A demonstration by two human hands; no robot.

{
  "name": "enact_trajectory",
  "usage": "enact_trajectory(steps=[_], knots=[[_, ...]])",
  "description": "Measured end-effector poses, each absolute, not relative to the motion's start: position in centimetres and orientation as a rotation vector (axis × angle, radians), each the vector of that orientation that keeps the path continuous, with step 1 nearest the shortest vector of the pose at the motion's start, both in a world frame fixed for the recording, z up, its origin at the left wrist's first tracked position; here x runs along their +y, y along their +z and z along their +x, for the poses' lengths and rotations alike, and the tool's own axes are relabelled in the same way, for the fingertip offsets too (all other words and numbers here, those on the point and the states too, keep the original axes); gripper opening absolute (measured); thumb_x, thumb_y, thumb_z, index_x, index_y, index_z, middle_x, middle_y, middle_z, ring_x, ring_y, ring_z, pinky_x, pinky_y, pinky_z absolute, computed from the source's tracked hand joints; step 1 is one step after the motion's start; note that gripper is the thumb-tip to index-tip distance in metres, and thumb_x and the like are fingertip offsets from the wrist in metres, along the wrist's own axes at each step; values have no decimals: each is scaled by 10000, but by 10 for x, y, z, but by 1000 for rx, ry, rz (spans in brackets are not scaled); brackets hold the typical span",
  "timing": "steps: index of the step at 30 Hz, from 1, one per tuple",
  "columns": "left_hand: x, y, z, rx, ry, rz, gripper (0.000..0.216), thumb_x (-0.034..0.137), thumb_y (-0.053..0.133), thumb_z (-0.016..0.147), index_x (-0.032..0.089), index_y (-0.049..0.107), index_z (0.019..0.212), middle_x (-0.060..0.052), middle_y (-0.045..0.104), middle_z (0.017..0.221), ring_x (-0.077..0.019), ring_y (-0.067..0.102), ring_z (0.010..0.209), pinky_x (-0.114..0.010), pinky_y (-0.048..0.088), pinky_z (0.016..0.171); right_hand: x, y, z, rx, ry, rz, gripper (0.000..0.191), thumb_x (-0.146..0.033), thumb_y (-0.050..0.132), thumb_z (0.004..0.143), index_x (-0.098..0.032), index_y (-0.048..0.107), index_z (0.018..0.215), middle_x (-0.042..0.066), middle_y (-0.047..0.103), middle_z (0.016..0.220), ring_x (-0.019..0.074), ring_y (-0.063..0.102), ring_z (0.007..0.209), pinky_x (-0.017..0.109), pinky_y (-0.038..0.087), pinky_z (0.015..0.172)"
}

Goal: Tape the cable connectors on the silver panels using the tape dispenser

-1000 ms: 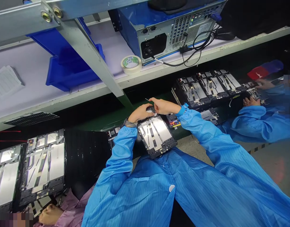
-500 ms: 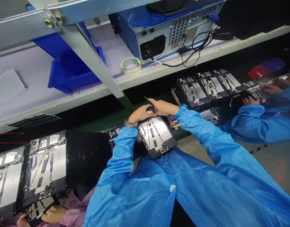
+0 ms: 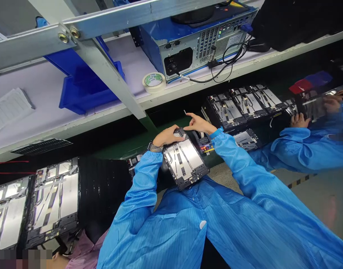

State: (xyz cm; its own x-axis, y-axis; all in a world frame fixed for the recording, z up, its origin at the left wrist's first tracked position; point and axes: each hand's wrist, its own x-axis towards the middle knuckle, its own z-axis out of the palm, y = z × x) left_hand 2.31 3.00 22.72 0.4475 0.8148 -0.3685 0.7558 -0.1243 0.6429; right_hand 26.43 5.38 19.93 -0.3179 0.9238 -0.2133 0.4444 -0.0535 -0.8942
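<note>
A tablet-sized electronic panel (image 3: pixel 184 160), with a silver back, dark flat cables and black edges, leans tilted in front of my torso. My left hand (image 3: pixel 169 136) grips its top left edge, fingers over the upper corner. Just right of that corner is my right hand (image 3: pixel 199 124), its index finger stretched out and thumb apart. A small white sliver (image 3: pixel 184 111) shows at the index fingertip; whether it is stuck there or pinched, I cannot tell. Below that hand stands a small black device with a red lit display (image 3: pixel 207 148).
Several similar panels stand in a row (image 3: pixel 248 106) at right, near a co-worker's hand (image 3: pixel 300 120). More panels (image 3: pixel 55 200) lie at left beside a person in a purple sleeve (image 3: pixel 86 251). Overhead is a shelf with a tape roll (image 3: pixel 153 82), blue bin (image 3: pixel 89 91) and computer case (image 3: pixel 199 52).
My right hand has drawn away from my left hand, up and to the right, and its index finger is now extended. My left hand stays on the panel.
</note>
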Motion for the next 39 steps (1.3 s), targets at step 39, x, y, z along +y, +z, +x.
enact_trajectory(steps=[39], knots=[[-96,153,-42,1305,1164,1292,606,409,657,976,303,459,1539,-96,470,1645,-269,454,1543,-436,463,1224,-24,224,157,-2398,1013,-838,596,-43,553,930,-210,492,1500,-5,625,900,187,561,814,297,402,769]])
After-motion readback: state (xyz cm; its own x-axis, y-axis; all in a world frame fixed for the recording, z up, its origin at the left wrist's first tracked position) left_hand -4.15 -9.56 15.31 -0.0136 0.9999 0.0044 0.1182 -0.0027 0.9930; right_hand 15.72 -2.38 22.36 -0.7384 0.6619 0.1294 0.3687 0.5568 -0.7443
